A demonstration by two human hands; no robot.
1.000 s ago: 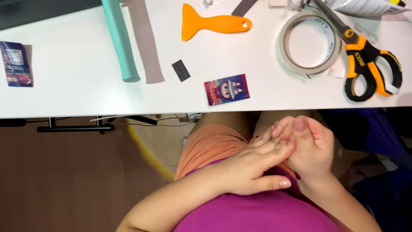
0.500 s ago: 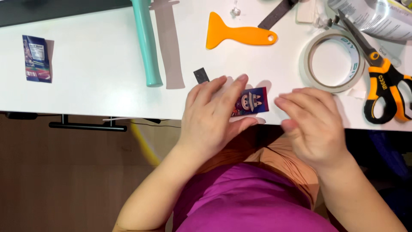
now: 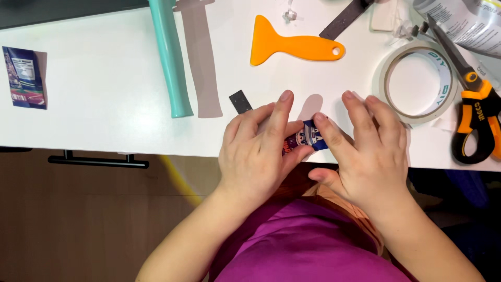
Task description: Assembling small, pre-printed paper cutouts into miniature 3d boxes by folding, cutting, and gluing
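Small blue printed packet (image 3: 308, 140) sits at the near edge of the white worktop (image 3: 104, 115), centre of frame, between your hands. Left hand (image 3: 258, 151) lies flat over its left end, fingers close together, thumb tucked against the packet's lower edge. Right hand (image 3: 368, 151) has fingers spread, index tip pressing on the packet's right end, thumb hanging off the worktop edge below. Neither hand is pinching it yet; both just press.

My read on handling it:
- Packet is thin and slick, right at the edge. Keep it flat with the left hand so it doesn't slide off.
- To lift or open, get the right thumb under the overhanging edge and pinch one corner.
- Black chip (image 3: 240, 101) sits just up-left of your left fingers; don't sweep it.
- Tape roll (image 3: 415, 83) is near your right fingers, scissors (image 3: 472, 112) beyond.
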